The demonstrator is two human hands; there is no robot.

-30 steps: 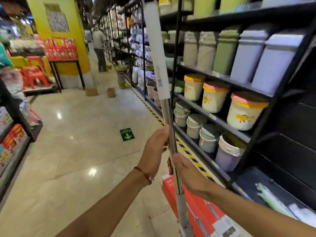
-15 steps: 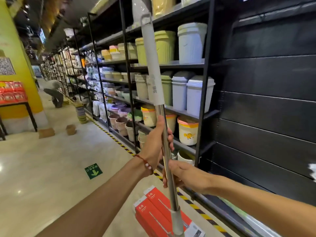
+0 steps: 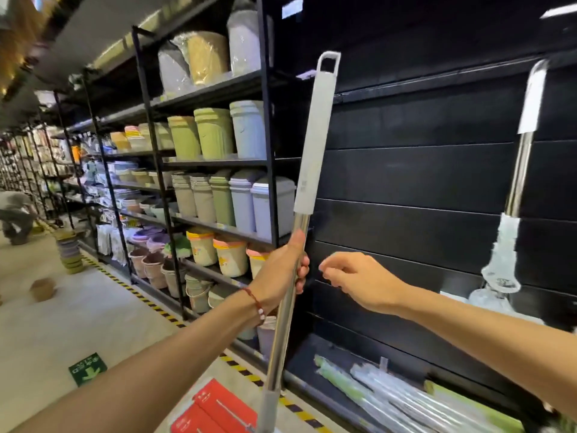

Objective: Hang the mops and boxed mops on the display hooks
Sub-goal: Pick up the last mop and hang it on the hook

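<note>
Left hand point(image 3: 282, 270) grips steel mop pole point(image 3: 288, 295), upright.

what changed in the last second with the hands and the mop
The right hand let go of the mop pole and now hovers just right of it, fingers loosely curled, holding nothing. The pole has come across from the bucket shelves to the black slat panel, and its hanging loop is now in view at the top. The left hand still grips the pole, which is still roughly upright.

Near-upright steel-handled mop point(image 3: 302, 221), second mop point(image 3: 519, 179) hanging at right, red boxed mops point(image 3: 218, 407) below
</note>
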